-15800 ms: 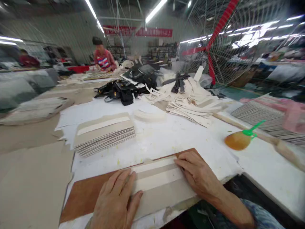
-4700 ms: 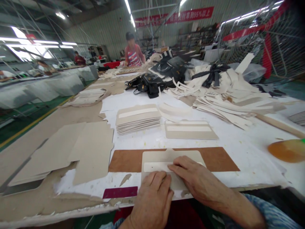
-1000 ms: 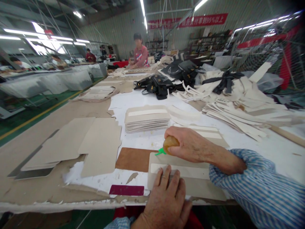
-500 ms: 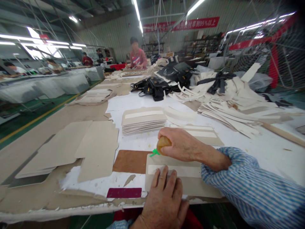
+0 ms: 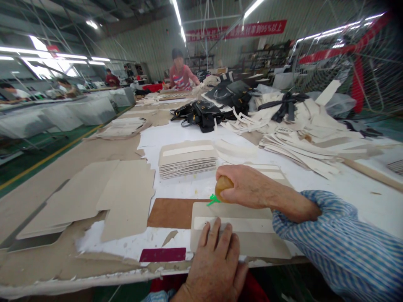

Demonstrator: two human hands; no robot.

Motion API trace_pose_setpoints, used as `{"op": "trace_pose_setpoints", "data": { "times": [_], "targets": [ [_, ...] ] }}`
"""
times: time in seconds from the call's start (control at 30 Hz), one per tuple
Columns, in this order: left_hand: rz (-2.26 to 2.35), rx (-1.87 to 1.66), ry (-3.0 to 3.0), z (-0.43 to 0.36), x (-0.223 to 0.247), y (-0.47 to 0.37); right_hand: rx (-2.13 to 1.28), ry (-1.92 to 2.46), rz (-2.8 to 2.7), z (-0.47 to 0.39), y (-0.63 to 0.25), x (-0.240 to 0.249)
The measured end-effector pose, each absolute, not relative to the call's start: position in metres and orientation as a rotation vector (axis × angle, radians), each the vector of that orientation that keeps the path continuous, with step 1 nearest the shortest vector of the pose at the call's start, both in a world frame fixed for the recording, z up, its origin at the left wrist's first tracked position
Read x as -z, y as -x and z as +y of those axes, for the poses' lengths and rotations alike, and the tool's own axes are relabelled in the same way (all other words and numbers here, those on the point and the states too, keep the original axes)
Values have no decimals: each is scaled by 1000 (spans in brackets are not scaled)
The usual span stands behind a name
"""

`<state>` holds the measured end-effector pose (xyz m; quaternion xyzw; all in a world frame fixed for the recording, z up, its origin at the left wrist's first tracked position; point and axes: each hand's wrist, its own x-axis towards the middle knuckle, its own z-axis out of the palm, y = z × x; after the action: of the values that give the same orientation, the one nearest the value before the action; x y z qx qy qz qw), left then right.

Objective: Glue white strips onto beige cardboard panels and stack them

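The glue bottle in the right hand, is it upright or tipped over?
Tipped. The right hand holds the amber glue bottle sideways, its green nozzle pointing down-left at the beige card.

Bare bench (image 5: 352, 188) right of the sleeve; card stack (image 5: 188, 159) blocks ahead, loose boards (image 5: 126, 197) at left.

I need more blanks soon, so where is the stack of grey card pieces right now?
In the head view, the stack of card pieces sits on the white table left of centre, just beyond the right hand and its glue bottle.
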<state>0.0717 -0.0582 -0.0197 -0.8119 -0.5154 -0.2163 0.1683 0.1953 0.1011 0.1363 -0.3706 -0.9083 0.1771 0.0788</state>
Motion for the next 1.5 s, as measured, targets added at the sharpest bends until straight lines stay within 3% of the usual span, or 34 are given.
{"op": "trace_pose_setpoints", "data": {
  "times": [1.5],
  "targets": [
    [-1392, 524, 2325, -57, 16, -66, -605, 1472, -2633, 112, -267, -142]
  ]
}}
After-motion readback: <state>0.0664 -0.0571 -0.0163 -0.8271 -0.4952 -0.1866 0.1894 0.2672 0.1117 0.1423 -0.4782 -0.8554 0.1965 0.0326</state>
